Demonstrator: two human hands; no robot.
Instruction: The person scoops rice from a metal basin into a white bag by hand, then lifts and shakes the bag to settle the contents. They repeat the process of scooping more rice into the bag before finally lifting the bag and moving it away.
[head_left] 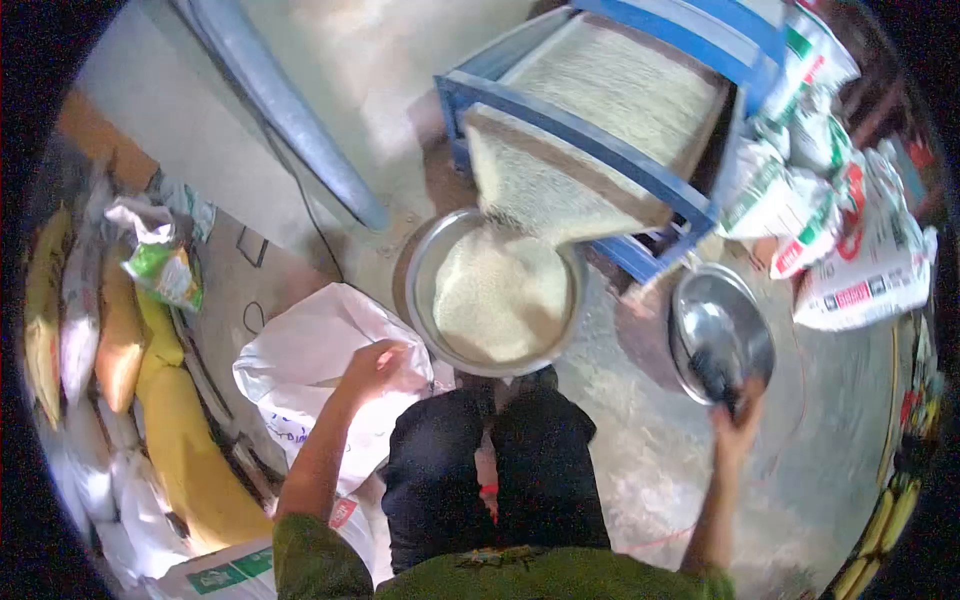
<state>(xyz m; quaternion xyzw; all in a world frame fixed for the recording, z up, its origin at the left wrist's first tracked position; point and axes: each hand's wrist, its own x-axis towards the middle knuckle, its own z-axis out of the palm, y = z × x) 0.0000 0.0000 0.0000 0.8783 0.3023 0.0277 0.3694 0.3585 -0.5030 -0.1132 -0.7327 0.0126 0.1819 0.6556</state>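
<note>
Rice point(500, 295) pours from chute point(560, 190) into basin point(428, 262) on floor. Left hand point(372, 365) grips sack point(300, 350) mouth; right hand point(738, 420) closed on empty bowl point(700, 300) rim. Best hold sack mouth wide, bowl level.

You stand on a grey concrete floor point(640, 470), bright with light. Yellow and white sacks point(150, 400) pile at its left edge. Printed bags point(850, 250) lean at its right edge.

Rice mill: blue sieving machine point(610, 130) of grain, stacked sacks point(840, 230), concrete floor point(330, 60).
</note>
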